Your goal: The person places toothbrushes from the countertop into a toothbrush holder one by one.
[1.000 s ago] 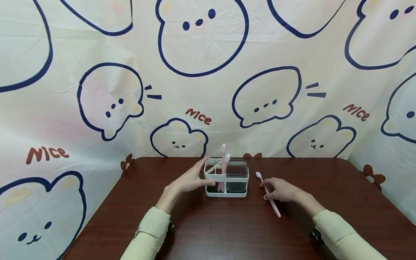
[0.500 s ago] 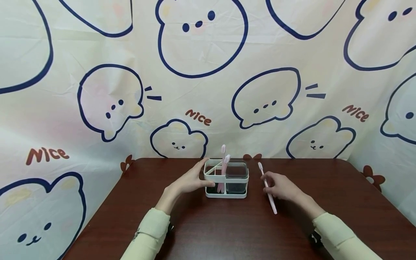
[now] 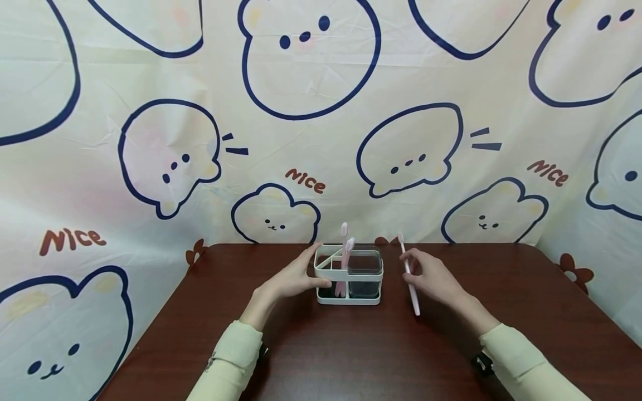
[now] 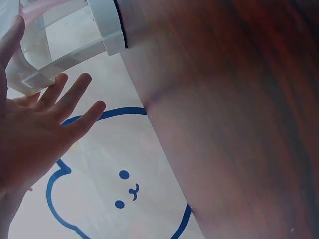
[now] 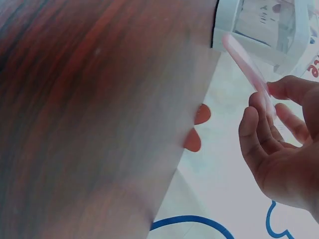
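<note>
A white-framed toothbrush holder point(image 3: 364, 278) with see-through walls stands on the table in the head view. Two pink toothbrushes point(image 3: 348, 254) are upright in its middle slot. My left hand point(image 3: 293, 275) holds the holder's left side, thumb across the front and fingers toward the back; the left wrist view shows the fingers along the holder's frame point(image 4: 107, 25). To the right of the holder, my right hand point(image 3: 433, 277) pinches another pink toothbrush point(image 3: 413, 295) between thumb and fingers. This brush tilts with its head up and away, its handle end point(image 5: 244, 62) pointing down toward me.
The dark brown wooden table point(image 3: 341, 356) spreads around the holder and toward me. Right behind its far edge hangs a cream cloth point(image 3: 301, 145) printed with blue bear outlines, which also covers the sides.
My right hand has raised the toothbrush from the table, moving it up and slightly left and standing it steeper. The left hand and the holder stay where they were.
</note>
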Motion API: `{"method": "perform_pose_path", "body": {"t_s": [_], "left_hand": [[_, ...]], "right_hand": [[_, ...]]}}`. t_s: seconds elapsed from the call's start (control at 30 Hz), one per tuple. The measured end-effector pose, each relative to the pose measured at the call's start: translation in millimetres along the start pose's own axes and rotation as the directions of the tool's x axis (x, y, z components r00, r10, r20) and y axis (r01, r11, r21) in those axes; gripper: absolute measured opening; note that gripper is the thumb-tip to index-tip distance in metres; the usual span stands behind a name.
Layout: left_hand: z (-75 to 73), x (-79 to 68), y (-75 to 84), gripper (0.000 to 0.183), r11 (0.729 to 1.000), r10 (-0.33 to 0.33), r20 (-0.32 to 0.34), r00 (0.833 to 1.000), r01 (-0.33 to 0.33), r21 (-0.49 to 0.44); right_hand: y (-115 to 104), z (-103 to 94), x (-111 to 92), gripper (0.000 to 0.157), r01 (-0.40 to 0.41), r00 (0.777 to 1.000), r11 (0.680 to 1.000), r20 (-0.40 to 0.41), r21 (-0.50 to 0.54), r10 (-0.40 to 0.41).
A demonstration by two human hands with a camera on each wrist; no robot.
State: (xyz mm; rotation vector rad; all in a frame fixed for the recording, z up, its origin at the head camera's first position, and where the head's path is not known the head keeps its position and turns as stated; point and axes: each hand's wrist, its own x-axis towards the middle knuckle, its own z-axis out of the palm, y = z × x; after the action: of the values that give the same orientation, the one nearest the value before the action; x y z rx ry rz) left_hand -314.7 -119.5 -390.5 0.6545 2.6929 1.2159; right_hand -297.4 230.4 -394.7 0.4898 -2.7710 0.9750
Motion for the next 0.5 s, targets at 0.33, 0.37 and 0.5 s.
{"method": "perform_pose_path", "body": {"t_s": [0.33,0.37,0.5], "left_hand": [[-0.3,-0.2,-0.6,0.098,1.000,-0.004,0.004,1.000,0.004,-0.002],[-0.3,-0.2,-0.5,0.099,1.000,-0.006,0.005,1.000,0.006,-0.002],[-0.4,0.3,-0.6,0.099,1.000,-0.004,0.007,1.000,0.004,-0.002]], "right_hand": [[-23,-2.7,3,0.036,0.101,0.981,0.995,-0.163,-0.007,-0.101],[-26,-2.8,3,0.036,0.119,0.976,0.993,-0.185,-0.011,-0.119],[-37,-3.1,4,0.036,0.188,0.950,0.982,-0.249,-0.020,-0.187]]}}
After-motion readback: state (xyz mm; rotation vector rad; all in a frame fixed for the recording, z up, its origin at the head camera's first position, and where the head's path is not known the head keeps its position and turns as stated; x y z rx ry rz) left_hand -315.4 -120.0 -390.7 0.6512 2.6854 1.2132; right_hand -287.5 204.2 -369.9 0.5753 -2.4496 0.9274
